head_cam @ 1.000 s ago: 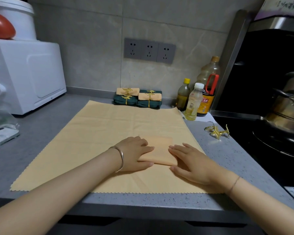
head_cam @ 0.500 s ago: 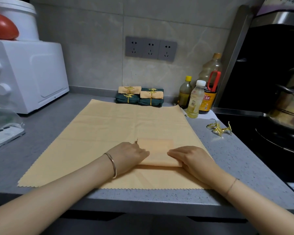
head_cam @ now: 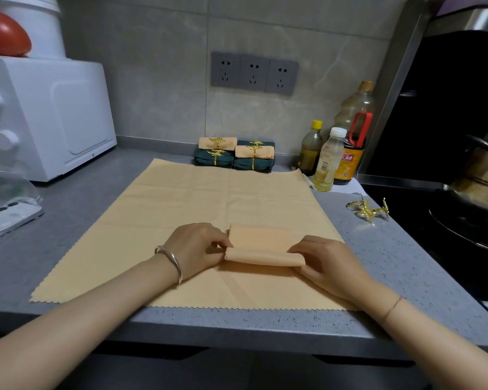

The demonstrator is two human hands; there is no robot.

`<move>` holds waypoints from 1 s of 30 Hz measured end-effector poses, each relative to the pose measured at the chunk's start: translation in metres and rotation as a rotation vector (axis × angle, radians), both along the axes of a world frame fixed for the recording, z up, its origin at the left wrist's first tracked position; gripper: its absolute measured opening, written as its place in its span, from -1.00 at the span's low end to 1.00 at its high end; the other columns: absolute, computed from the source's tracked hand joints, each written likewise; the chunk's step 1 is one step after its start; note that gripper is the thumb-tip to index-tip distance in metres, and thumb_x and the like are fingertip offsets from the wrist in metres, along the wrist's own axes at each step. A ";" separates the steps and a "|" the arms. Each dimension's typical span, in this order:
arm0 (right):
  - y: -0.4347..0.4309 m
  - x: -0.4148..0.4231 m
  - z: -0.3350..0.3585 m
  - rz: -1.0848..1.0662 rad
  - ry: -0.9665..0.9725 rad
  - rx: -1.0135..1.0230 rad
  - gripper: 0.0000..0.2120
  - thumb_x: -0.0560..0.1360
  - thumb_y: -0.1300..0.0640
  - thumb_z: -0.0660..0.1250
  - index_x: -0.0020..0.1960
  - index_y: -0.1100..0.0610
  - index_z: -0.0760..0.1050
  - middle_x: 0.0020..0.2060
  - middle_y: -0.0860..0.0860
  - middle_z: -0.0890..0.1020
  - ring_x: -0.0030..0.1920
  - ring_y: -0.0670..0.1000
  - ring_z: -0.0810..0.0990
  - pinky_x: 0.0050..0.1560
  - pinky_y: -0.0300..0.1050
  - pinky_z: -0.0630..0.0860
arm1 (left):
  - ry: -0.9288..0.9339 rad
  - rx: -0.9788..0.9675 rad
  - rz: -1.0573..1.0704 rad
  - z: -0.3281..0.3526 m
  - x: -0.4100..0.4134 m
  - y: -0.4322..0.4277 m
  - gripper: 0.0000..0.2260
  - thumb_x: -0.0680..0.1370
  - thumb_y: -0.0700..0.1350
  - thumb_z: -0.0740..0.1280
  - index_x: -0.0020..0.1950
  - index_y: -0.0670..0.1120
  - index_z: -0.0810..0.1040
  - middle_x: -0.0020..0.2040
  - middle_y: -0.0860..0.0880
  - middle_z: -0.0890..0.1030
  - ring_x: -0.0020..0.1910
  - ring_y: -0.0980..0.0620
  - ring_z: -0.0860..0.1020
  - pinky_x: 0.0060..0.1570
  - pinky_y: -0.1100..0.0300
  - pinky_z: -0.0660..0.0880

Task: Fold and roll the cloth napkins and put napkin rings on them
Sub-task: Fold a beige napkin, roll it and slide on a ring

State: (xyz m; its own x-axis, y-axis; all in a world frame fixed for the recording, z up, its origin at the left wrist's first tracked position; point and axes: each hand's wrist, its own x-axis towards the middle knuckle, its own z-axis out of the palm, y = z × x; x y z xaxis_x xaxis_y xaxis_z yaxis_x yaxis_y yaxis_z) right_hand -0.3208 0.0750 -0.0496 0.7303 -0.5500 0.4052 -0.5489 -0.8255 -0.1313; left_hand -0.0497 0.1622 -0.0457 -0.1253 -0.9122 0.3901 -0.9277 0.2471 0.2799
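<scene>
- Nearest me, the left hand [head_cam: 197, 249] and the right hand [head_cam: 324, 263] sit at opposite ends of a small peach napkin [head_cam: 261, 243]. Each hand's fingers are curled in and pinching the rolled near edge.
- Holding both ends at once looks meant to bring the roll up evenly, so that it does not skew into a cone.
- The napkin's near edge is turned over into a low tube. Its far half lies flat, so I'd judge the rolling has barely begun.
- A silver bangle [head_cam: 171, 263] rides the left wrist, clear of the fabric.
- The napkin lies on a large cloth [head_cam: 209, 198] spread across the grey counter [head_cam: 400, 266], near its front edge. The cloth probably serves as a clean working surface.
- To the right, just off the cloth, lie the gold napkin rings [head_cam: 366, 211], within easy reach of the right hand for the moment the roll is finished.
- Farther back, against the wall, sit the finished napkins [head_cam: 234, 156], green and peach and each banded in gold, parked out of the way.
- Beside them stand some bottles [head_cam: 327, 161], and a white appliance [head_cam: 48, 114] sits far left.
</scene>
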 end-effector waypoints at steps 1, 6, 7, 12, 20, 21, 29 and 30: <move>0.000 0.000 -0.001 -0.018 -0.031 0.036 -0.85 0.47 0.01 0.36 0.02 -0.07 0.61 -0.15 -0.23 0.59 -0.18 -0.17 0.56 -0.23 -0.30 0.46 | 0.034 0.013 0.019 0.000 0.001 -0.001 -0.94 0.46 -0.07 0.42 -0.10 0.06 0.67 -0.24 0.20 0.55 -0.18 0.16 0.49 -0.27 0.35 0.31; -0.006 0.008 -0.006 -0.099 -0.280 0.366 -0.81 0.48 0.02 0.34 -0.20 0.11 0.59 -0.27 -0.09 0.53 -0.26 -0.10 0.48 -0.24 -0.20 0.37 | 0.247 0.125 0.048 -0.002 0.006 -0.009 -0.78 0.40 0.07 0.47 -0.37 0.20 0.47 -0.25 0.13 0.49 -0.20 0.22 0.43 -0.16 0.26 0.36; -0.007 0.010 -0.006 -0.121 -0.323 0.430 -0.81 0.48 0.03 0.36 -0.23 0.11 0.59 -0.28 -0.07 0.54 -0.27 -0.11 0.47 -0.22 -0.24 0.35 | 0.284 0.146 0.068 -0.002 0.005 -0.009 -0.78 0.40 0.06 0.48 -0.38 0.19 0.48 -0.24 0.10 0.50 -0.21 0.20 0.43 -0.17 0.30 0.36; -0.009 0.020 -0.004 -0.240 -0.459 0.628 -0.74 0.47 -0.03 0.39 -0.24 0.16 0.63 -0.26 0.00 0.59 -0.27 -0.08 0.45 -0.27 -0.33 0.31 | 0.525 0.303 0.094 0.003 0.003 -0.016 -0.80 0.42 -0.02 0.48 -0.37 -0.02 0.58 -0.35 0.12 0.55 -0.39 0.24 0.43 -0.37 0.47 0.31; -0.012 0.030 0.006 -0.340 -0.377 0.744 -0.69 0.51 -0.01 0.35 -0.34 0.15 0.56 -0.30 0.07 0.50 -0.32 -0.06 0.33 -0.39 -0.30 0.20 | 0.546 0.425 0.055 0.024 -0.016 -0.046 -0.55 0.48 0.06 0.39 0.32 -0.02 0.39 0.18 0.12 0.44 0.17 0.13 0.41 0.06 0.32 0.32; -0.012 0.030 0.007 -0.349 -0.377 0.752 -0.68 0.50 0.00 0.35 -0.34 0.16 0.55 -0.31 0.06 0.48 -0.33 -0.05 0.32 -0.38 -0.27 0.20 | 0.560 0.380 0.010 0.022 -0.022 -0.051 -0.60 0.50 0.05 0.37 0.31 0.00 0.44 0.23 0.12 0.47 0.22 0.14 0.42 0.11 0.36 0.30; -0.015 0.036 -0.010 -0.382 -0.440 0.593 -0.70 0.48 0.03 0.35 -0.37 0.09 0.40 -0.47 -0.10 0.41 -0.37 -0.06 0.36 -0.16 -0.15 0.26 | 0.613 0.225 0.005 -0.008 -0.035 -0.075 -0.81 0.51 -0.02 0.38 0.05 -0.07 0.66 0.07 0.05 0.64 0.13 0.14 0.54 0.09 0.45 0.33; -0.014 0.037 -0.012 -0.384 -0.462 0.561 -0.75 0.47 0.04 0.37 -0.32 0.10 0.41 -0.42 -0.11 0.45 -0.35 -0.07 0.39 -0.15 -0.15 0.28 | 0.614 0.230 0.012 -0.009 -0.034 -0.076 -0.81 0.51 -0.02 0.38 0.05 -0.07 0.66 0.08 0.04 0.64 0.13 0.14 0.53 0.12 0.43 0.32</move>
State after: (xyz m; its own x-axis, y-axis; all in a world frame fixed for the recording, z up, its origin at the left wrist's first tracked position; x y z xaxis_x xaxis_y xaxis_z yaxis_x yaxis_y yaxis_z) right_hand -0.2841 0.0608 -0.0616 0.2767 -0.9379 0.2090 -0.5692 -0.3352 -0.7508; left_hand -0.0841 0.0857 -0.0546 0.0689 -0.9809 0.1819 -0.5847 0.1081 0.8040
